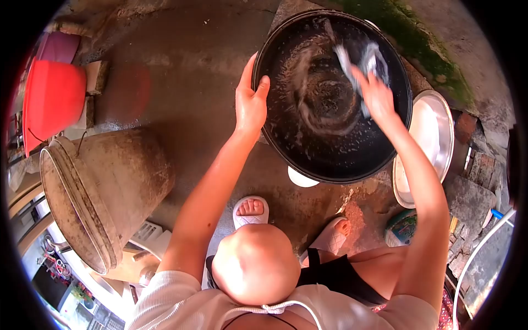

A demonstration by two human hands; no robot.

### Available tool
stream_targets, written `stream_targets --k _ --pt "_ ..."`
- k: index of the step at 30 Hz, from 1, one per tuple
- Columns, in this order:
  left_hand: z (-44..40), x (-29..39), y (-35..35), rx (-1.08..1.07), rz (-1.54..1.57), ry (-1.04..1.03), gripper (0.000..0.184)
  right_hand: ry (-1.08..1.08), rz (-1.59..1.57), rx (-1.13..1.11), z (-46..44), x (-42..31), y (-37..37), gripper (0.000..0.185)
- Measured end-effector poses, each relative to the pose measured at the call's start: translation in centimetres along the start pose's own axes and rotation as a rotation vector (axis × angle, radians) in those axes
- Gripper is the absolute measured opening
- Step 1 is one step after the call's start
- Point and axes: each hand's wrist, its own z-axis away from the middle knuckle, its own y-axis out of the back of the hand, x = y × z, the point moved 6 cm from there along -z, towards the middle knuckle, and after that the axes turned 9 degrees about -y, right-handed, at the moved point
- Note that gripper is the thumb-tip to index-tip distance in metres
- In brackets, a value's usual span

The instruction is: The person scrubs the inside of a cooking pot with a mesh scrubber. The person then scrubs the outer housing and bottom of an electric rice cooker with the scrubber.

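Past the shirt, the left fingers are pinching the pan, the right fingers are clutching a blurry cloth, and hard rubbing is risking spills.

Round black basin — wet inside

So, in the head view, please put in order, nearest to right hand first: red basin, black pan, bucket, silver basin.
1. Black pan: under right hand
2. Silver basin: right of pan
3. Bucket: left side
4. Red basin: far upper left
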Motion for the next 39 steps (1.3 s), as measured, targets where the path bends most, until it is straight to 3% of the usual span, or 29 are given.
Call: stream_targets --k 1,2,6,7,9,11,12,15,16,18,21,23,25,27,28,31,32,35,37,38,39 --pt "0.1 0.0 0.0 0.003 0.034 0.003 0.047 0.004 -0.157 -0.148 3.1 -0.2 -0.4 0.062" --pt "0.0 0.0 -0.1 0.007 0.067 0.007 0.047 -0.124 -0.345 -0.432 5.7 -1.6 0.7 0.054" --pt "-0.1 -0.5 -0.2 -0.048 0.124 0.034 0.046 0.163 -0.914 -0.584 8.9 -12.4 5.7 0.044" --pt "-0.1 -1.0 0.0 -0.060 0.149 0.053 0.046 0.189 -1.165 -0.448 7.4 -14.9 7.4 0.037" --pt "-0.6 -1.8 0.2 -0.144 0.306 0.099 0.052 -0.227 -1.553 -0.685 4.1 -17.8 11.7 0.033" --pt "-0.3 -1.3 0.4 -0.207 0.432 0.173 0.055 -0.130 -1.422 -0.314 1.2 -19.0 13.9 0.034" --pt "-0.1 -1.4 0.0 -0.254 0.580 0.218 0.056 -0.091 -1.304 -0.320 1.9 -19.2 13.9 0.035" --pt "-0.3 -1.4 -0.1 -0.153 0.372 0.140 0.050 0.115 -0.863 -0.346 8.0 -18.1 12.6 0.042" --pt "-0.1 -1.2 -0.2 -0.122 0.352 0.136 0.047 0.147 -0.786 -0.467 10.9 -16.1 11.4 0.043" --pt "-0.1 -1.4 -0.2 -0.103 0.364 0.125 0.046 0.328 -0.461 -0.305 15.2 -10.7 9.9 0.030" --pt "0.2 -1.4 -0.3 -0.070 0.372 0.160 0.046 0.594 -0.433 -0.264 15.5 -8.9 9.7 0.025" --pt "-0.4 -1.7 -0.2 -0.057 0.341 0.130 0.047 0.443 -0.592 -0.354 12.9 -13.9 10.9 0.025" --pt "-0.6 -2.0 0.1 -0.044 0.317 0.089 0.049 0.164 -0.895 -0.677 8.0 -17.3 13.3 0.027" --pt "-0.8 -1.3 0.3 -0.074 0.197 0.012 0.057 0.216 -1.047 -0.322 7.6 -17.5 13.4 0.030" --pt "-0.7 -1.0 0.2 -0.063 0.246 0.032 0.066 0.248 -0.977 -0.468 8.8 -16.8 12.8 0.029" --pt "-0.9 -0.5 0.3 -0.065 0.082 0.067 0.071 0.258 -0.720 -0.724 14.0 -10.6 9.0 0.017" --pt "-0.7 -0.2 0.2 -0.070 0.101 0.075 0.072 0.617 -0.492 -0.447 15.1 -8.6 9.1 0.013" --pt "-0.7 -0.1 0.3 -0.096 0.086 0.071 0.073 0.928 -0.368 -0.289 14.2 -1.8 8.5 0.010" --pt "-0.6 0.2 0.2 -0.107 0.066 0.099 0.075 0.973 -0.308 -0.362 12.0 2.3 7.0 0.011" --pt "-0.6 0.0 0.2 -0.117 0.087 0.098 0.075 1.042 -0.065 -0.469 10.7 3.2 7.3 0.010" --pt "-0.6 0.0 0.2 -0.126 0.107 0.094 0.075 0.956 -0.137 -0.345 9.0 5.5 7.1 0.008"
